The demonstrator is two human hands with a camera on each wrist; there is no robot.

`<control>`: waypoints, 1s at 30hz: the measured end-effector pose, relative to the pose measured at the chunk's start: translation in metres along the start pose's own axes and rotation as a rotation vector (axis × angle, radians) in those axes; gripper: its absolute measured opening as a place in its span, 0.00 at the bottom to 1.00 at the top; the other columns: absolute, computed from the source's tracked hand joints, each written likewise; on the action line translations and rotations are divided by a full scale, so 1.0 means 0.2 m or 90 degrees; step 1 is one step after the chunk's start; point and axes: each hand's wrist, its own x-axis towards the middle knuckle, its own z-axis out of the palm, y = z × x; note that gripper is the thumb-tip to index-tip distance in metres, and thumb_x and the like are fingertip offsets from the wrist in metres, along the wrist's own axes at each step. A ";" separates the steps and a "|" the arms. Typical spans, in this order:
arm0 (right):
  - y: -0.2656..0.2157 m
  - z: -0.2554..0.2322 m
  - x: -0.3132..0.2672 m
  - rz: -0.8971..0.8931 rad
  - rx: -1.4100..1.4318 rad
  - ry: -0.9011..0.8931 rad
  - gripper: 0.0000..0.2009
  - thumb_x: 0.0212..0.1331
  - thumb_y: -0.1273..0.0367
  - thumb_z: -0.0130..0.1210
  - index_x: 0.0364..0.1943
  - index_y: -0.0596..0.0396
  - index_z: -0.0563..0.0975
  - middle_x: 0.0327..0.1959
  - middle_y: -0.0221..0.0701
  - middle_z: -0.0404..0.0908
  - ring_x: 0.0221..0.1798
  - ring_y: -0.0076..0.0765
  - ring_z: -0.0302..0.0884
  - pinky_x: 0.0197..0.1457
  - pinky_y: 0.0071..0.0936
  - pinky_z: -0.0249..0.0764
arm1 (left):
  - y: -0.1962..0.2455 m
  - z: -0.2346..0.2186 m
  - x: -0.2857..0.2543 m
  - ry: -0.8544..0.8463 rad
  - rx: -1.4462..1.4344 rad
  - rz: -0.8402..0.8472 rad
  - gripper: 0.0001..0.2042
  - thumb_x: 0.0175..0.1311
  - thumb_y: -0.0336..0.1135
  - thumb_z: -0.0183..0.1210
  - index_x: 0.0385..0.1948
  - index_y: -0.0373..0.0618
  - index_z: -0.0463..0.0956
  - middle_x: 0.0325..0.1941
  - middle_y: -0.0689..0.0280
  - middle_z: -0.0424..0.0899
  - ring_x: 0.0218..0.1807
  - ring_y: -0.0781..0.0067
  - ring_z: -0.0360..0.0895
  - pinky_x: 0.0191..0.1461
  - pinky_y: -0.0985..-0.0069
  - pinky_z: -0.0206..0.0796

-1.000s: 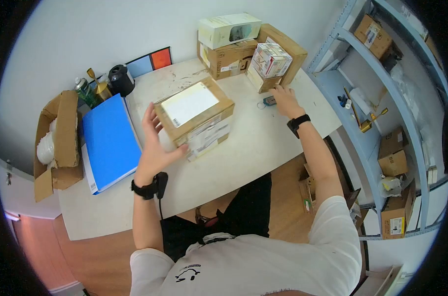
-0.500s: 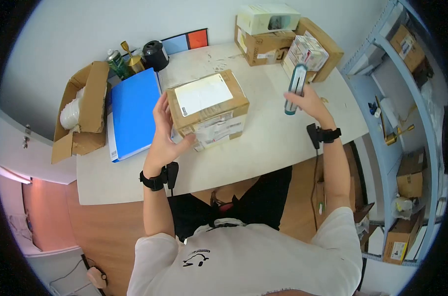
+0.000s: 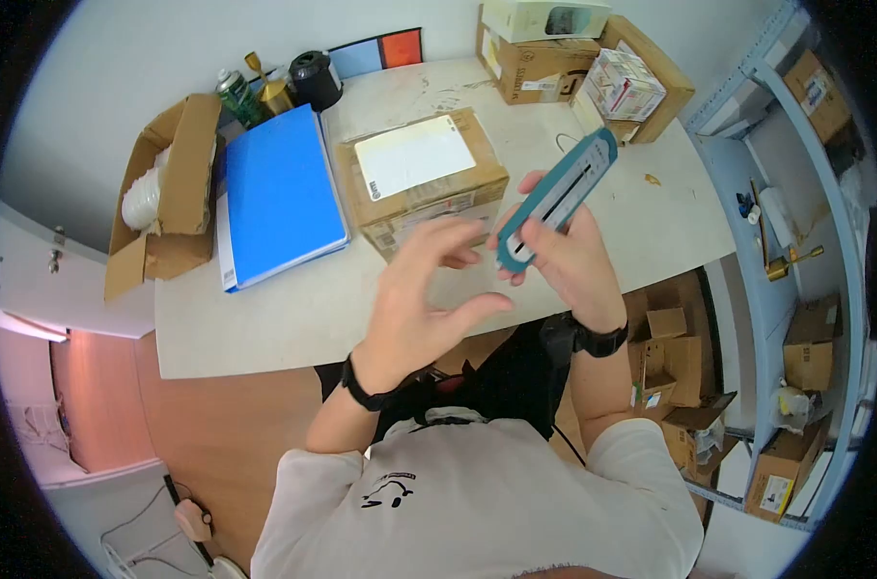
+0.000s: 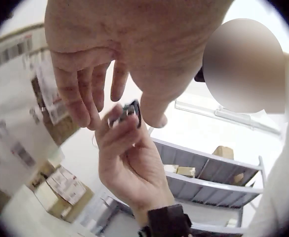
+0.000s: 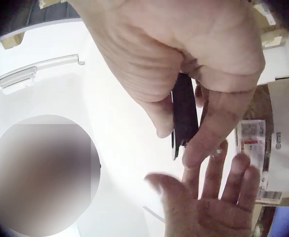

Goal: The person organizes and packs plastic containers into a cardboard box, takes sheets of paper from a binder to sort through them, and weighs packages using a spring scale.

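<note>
My right hand [image 3: 583, 265] grips a teal utility knife [image 3: 566, 193] with a dark slot along its pale face, thumb on top and fingers beneath. The knife tilts up to the right, above the table's front part. My left hand [image 3: 419, 299] is beside the knife's lower end, thumb and fingers spread and holding nothing. In the left wrist view the knife's end [image 4: 130, 112] shows between the right hand's fingers. A taped cardboard box [image 3: 400, 207] with a white label on top sits on the table just beyond the left hand.
A blue binder [image 3: 279, 198] and an open carton [image 3: 187, 183] with a white roll lie to the left. Stacked boxes [image 3: 544, 72] stand at the back right. A spray can [image 3: 236, 94] and a black canister [image 3: 313, 79] are by the wall. Metal shelves [image 3: 728, 193] flank the table's right side.
My right hand has picked up the utility knife from beside the back boxes and brought it toward me. The left hand has left the taped box and moved right, near the knife.
</note>
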 end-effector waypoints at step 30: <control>0.29 0.15 -0.08 -0.012 -0.222 -0.069 0.11 0.75 0.67 0.51 0.52 0.62 0.71 0.46 0.33 0.78 0.49 0.25 0.75 0.56 0.26 0.72 | -0.05 -0.10 -0.04 -0.040 -0.084 -0.121 0.07 0.57 0.24 0.70 0.36 0.39 0.81 0.31 0.64 0.85 0.33 0.67 0.83 0.39 0.74 0.74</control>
